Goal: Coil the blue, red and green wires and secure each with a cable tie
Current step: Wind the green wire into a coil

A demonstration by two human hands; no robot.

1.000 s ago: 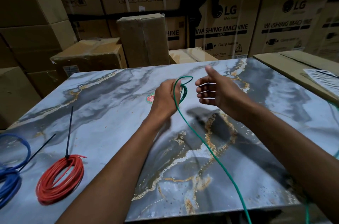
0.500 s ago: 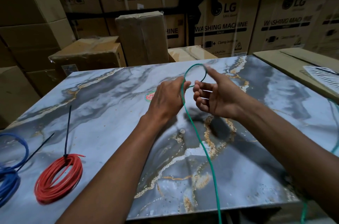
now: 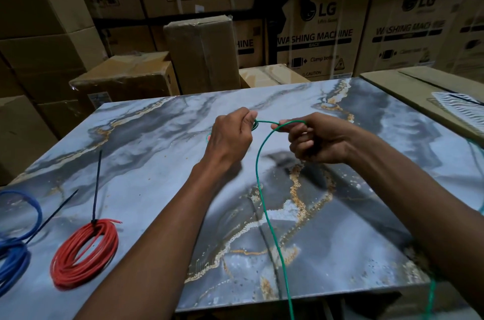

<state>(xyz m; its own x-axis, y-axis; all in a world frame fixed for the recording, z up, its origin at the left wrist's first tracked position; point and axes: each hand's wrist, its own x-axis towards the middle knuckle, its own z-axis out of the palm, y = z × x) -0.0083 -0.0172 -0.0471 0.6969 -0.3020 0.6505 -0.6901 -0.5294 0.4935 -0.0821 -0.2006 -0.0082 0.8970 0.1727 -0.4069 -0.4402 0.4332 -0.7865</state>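
left hand (image 3: 230,136) pinches the small green wire (image 3: 264,202) loop, right hand (image 3: 317,140) grips the feed; lay even, same-sized turns.

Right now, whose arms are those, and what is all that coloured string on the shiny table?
There is no machine here. A person wears a camera on the head, so you see their own two arms from above. The left hand and the right hand each pinch a thin green wire, which trails down off the table's near edge. On the marble-patterned tabletop lies a coiled red wire fastened with a black cable tie. A coiled blue wire with another black tie lies left of it. Cardboard boxes stand behind.
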